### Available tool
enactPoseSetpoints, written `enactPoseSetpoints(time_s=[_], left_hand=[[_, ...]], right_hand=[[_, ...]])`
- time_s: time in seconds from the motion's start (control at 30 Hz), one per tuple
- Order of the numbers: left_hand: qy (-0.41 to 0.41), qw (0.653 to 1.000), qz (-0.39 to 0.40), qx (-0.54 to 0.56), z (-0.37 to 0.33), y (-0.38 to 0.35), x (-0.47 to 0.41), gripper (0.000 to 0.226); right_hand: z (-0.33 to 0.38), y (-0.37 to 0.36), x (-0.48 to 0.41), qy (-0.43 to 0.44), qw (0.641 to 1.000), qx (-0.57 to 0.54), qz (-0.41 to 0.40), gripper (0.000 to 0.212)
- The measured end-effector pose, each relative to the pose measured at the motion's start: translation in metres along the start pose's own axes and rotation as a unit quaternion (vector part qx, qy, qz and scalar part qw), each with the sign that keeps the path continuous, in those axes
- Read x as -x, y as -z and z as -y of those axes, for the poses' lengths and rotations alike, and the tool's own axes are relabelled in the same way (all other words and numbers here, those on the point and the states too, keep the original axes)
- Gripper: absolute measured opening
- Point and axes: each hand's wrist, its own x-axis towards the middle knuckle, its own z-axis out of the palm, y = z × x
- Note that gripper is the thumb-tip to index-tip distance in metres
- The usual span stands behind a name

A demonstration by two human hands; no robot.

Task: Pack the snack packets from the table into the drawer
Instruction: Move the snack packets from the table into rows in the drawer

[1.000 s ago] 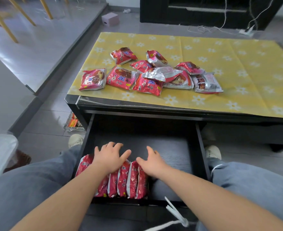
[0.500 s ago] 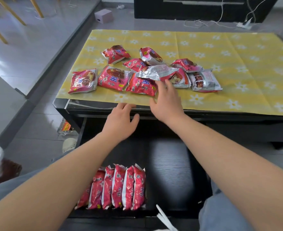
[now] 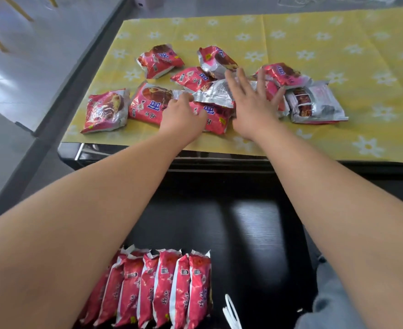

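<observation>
Both hands have risen from drawer [image 3: 255, 224] to counter [image 3: 338, 43]: left hand [image 3: 183, 115] curled on a red packet [image 3: 215, 116], right hand [image 3: 252, 103] splayed, holding nothing, so your overlapped silver packet [image 3: 215, 93] may slide off.

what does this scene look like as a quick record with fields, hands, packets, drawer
left hand: closing on a red packet at the near edge of the pile, grip not clearly shut
right hand: open, fingers spread, resting on a silver-backed packet
table packets: loose pile on the yellow flowered tablecloth, some overlapping; one lone packet at far left
drawer: open below the table, dark inside
packed packets: a row standing on edge at the drawer's near left
free space: right part of the drawer bare
</observation>
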Motion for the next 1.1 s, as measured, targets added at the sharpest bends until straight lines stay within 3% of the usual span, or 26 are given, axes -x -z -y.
enactPoseSetpoints(time_s=[0.07, 0.17, 0.3, 0.37, 0.43, 0.53, 0.63, 0.7, 0.8, 0.9, 1.0, 1.1], left_hand=[[0.019, 0.999, 0.014, -0.027, -0.007, -0.002, -0.010, 0.072], [0.066, 0.997, 0.028, -0.022, -0.016, -0.004, -0.018, 0.080], [0.139, 0.989, 0.027, 0.038, -0.024, -0.003, -0.021, 0.104], [0.176, 0.981, 0.032, 0.077, -0.025, 0.001, -0.015, 0.112], [0.191, 0.975, 0.043, 0.102, -0.021, 0.005, -0.011, 0.099], [0.218, 0.963, 0.070, 0.144, -0.016, 0.013, 0.001, 0.069], [0.216, 0.957, 0.056, 0.187, -0.012, 0.016, 0.014, 0.090], [0.196, 0.961, 0.025, 0.193, -0.009, 0.017, 0.023, 0.099], [0.178, 0.948, 0.028, 0.263, -0.004, 0.023, 0.044, 0.108], [0.195, 0.898, 0.031, 0.392, 0.000, 0.028, 0.069, 0.114], [0.215, 0.859, 0.011, 0.465, 0.009, 0.030, 0.094, 0.074], [0.228, 0.834, -0.023, 0.502, 0.024, 0.029, 0.114, 0.036]], right_hand=[[0.003, -0.006, -0.005, -0.009, 1.000, -0.025, 0.012, 0.114], [0.008, -0.013, -0.005, -0.010, 0.997, -0.056, -0.052, 0.096], [0.009, -0.006, -0.002, -0.010, 0.991, -0.090, -0.101, 0.054], [0.010, 0.003, 0.005, -0.029, 0.973, -0.180, -0.143, 0.033], [0.010, 0.010, 0.007, -0.068, 0.922, -0.343, -0.167, 0.038], [0.013, 0.027, 0.021, -0.163, 0.807, -0.550, -0.139, 0.043], [0.018, 0.041, 0.040, -0.229, 0.665, -0.707, -0.072, 0.043], [0.018, 0.043, 0.051, -0.235, 0.605, -0.760, -0.039, 0.039], [0.017, 0.050, 0.069, -0.219, 0.566, -0.795, -0.004, 0.032], [0.012, 0.057, 0.084, -0.193, 0.530, -0.825, 0.015, 0.038], [0.009, 0.071, 0.105, -0.165, 0.509, -0.844, 0.037, 0.040], [0.011, 0.076, 0.128, -0.152, 0.522, -0.837, 0.067, 0.039]])
